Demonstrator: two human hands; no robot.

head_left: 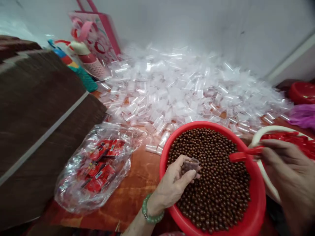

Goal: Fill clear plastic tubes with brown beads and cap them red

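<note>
A red basin [257,196] full of small brown balls [211,177] stands at the lower right. Over its left part, my left hand [173,183], with a green bead bracelet [147,209] at the wrist, grips a small clear container [190,165]; what is inside is hard to make out. My right hand [287,173] pinches a red plastic piece [246,155] that reaches over the basin's right rim. Beneath that hand, a white-rimmed container [267,130] holds more red pieces [292,139].
Many clear containers [172,88] lie piled along the wall. At left are stacked brown cardboard [44,124] and a clear bag [73,183] with red packets [100,177]. Bottles [86,59] and a pink bag [98,36] stand behind; purple plastic [302,115] lies far right.
</note>
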